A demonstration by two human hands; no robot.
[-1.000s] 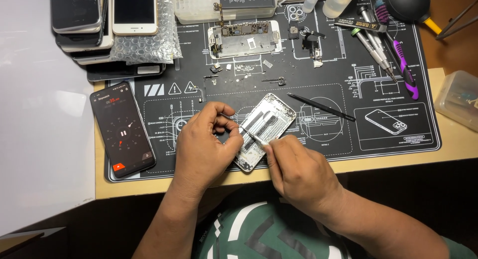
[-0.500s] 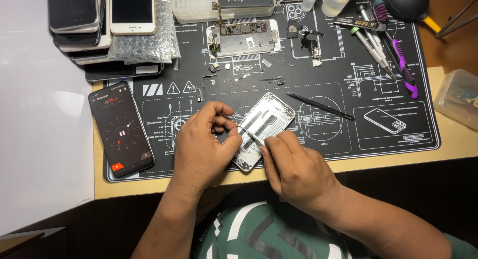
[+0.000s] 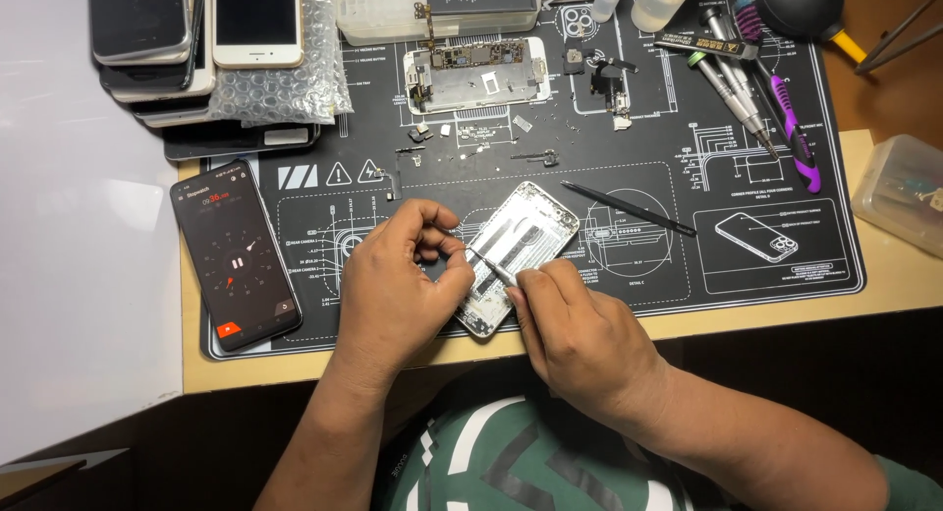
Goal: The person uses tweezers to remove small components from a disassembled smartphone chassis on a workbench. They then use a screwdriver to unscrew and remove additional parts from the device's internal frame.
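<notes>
At the far left of the black work mat, a dark phone with a lit screen is laid flat. Above it, a stack of phones is seen on bubble wrap. Near the middle, the left hand is placed on the left edge of an opened silver phone housing, with the fingers curled and closed against it. The housing is lying tilted on the mat, near its front edge. The right hand is closed around a thin metal tool, and the tip of this tool is put inside the housing. A black spudger is lying just to the right. Further right, screwdrivers are laid, and a clear plastic box is standing off the mat.
</notes>
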